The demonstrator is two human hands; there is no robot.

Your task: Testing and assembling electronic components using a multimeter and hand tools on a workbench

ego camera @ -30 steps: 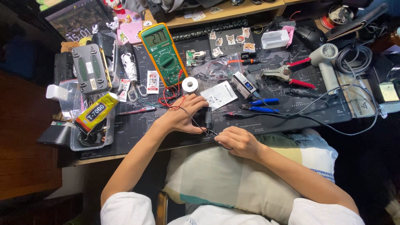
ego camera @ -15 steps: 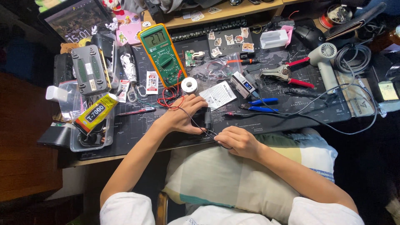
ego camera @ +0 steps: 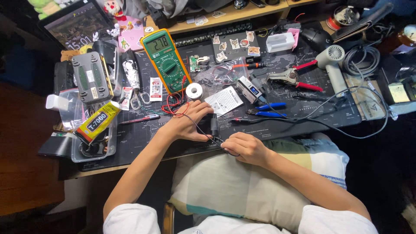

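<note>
Frame centre: left hand (ego camera: 187,122) pinning small black connector (ego camera: 213,125) onto dark mat (ego camera: 138,141), steadying it; right hand (ego camera: 244,147) pinching thin black wire (ego camera: 203,132) taut. Green multimeter (ego camera: 167,60) sitting upper left, leads reaching hands.

My left hand (ego camera: 187,123) and right hand (ego camera: 246,148) are bare; short white sleeves, probably a T-shirt.

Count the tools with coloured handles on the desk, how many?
2: red-handled pliers beside the small white fan, and blue-handled cutters just below them. Clutter may hide more.
</note>
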